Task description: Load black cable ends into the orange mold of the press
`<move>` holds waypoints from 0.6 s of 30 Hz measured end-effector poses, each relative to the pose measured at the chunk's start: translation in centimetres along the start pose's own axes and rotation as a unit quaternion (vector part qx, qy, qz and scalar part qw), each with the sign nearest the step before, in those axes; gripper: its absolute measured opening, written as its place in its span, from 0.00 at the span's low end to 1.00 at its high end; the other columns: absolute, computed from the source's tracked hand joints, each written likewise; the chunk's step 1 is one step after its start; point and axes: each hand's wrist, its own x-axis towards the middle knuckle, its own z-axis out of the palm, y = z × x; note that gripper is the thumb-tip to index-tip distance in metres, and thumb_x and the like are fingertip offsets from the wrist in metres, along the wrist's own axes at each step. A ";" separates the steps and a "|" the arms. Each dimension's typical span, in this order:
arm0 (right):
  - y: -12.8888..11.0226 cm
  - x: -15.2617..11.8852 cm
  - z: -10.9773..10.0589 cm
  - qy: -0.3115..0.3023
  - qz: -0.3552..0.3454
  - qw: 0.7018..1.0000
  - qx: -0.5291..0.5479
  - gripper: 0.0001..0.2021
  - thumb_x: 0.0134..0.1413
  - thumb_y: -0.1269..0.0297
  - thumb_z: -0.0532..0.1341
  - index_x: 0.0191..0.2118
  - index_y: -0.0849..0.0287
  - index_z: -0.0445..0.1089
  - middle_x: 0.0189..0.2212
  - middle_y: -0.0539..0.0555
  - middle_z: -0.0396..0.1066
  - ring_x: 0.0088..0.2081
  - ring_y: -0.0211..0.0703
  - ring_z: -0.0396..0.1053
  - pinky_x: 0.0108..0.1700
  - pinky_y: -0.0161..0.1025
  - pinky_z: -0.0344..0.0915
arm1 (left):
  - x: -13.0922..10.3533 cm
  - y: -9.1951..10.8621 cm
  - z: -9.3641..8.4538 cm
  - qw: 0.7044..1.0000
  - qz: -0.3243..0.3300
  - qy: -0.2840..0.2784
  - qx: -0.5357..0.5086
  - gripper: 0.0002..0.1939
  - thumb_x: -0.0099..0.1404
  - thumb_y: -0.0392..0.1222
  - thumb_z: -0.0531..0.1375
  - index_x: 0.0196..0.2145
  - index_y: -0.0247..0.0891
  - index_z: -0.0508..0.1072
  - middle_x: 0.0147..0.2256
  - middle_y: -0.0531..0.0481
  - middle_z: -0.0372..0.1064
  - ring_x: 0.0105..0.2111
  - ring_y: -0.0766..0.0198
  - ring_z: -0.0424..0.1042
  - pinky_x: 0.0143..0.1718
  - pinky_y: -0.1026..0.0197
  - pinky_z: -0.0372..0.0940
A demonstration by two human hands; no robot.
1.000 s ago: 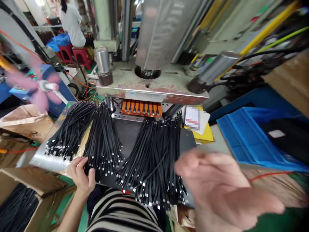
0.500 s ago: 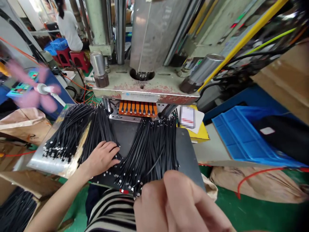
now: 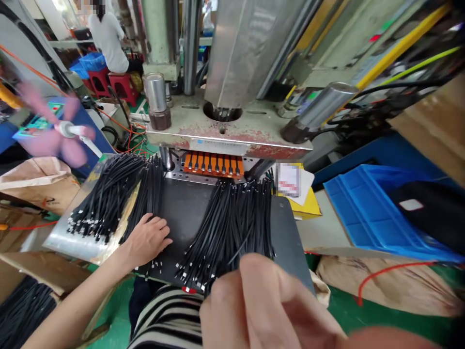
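Note:
My left hand point(image 3: 149, 238) lies palm down on a narrow bundle of black flat cables point(image 3: 147, 186), fingers loosely apart. Close to the camera, my right hand point(image 3: 250, 305) is closed, its thumb and fingers pressed together. Whatever is in its grip is hidden. Beyond it, a wide fan of black cables point(image 3: 232, 218) with pale metal ends covers the right part of the dark tabletop point(image 3: 178, 208). Another pile of black cables point(image 3: 105, 198) rests on a metal sheet at the left. In the press, several black cable ends sit in a row on an orange mould point(image 3: 212, 164).
The press plate point(image 3: 225, 133) overhangs the mould between thick posts. A pink fan point(image 3: 67, 128) spins at left. Blue trays point(image 3: 356, 203) and a yellow box with papers point(image 3: 305, 206) stand right. A cardboard box of cables point(image 3: 25, 300) is lower left. A person sits in the background.
My left hand has moved left along with the cables under it, and bare tabletop now shows between the two bundles. The right hand stays closed in the foreground. The view has shifted slightly.

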 end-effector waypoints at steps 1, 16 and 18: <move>0.3 1.2 -0.6 -0.015 -0.021 0.999 -0.027 0.27 0.61 0.31 0.47 0.37 0.50 0.64 0.26 0.53 0.68 0.27 0.43 0.70 0.33 0.36 0.70 | -0.6 -0.1 0.1 1.000 0.001 -0.004 -0.009 0.07 0.70 0.40 0.57 0.34 0.37 0.72 0.38 0.48 0.70 0.42 0.56 0.70 0.55 0.46 0.56; 5.2 10.9 -19.4 0.192 -0.152 0.699 -0.672 0.10 0.63 0.62 0.57 0.42 0.58 0.74 0.42 0.58 0.75 0.42 0.48 0.74 0.46 0.45 0.72 | 1.5 -6.4 -1.3 0.964 -0.227 0.132 0.030 0.15 0.74 0.46 0.51 0.46 0.33 0.72 0.42 0.39 0.70 0.43 0.51 0.73 0.41 0.55 0.66; 4.9 9.4 -18.6 0.139 -0.060 0.653 -0.742 0.09 0.64 0.63 0.57 0.41 0.58 0.74 0.37 0.57 0.75 0.39 0.48 0.74 0.43 0.43 0.71 | 2.8 -7.9 -1.0 0.941 -0.315 0.101 0.067 0.20 0.75 0.48 0.49 0.49 0.28 0.69 0.42 0.34 0.70 0.41 0.46 0.75 0.38 0.53 0.68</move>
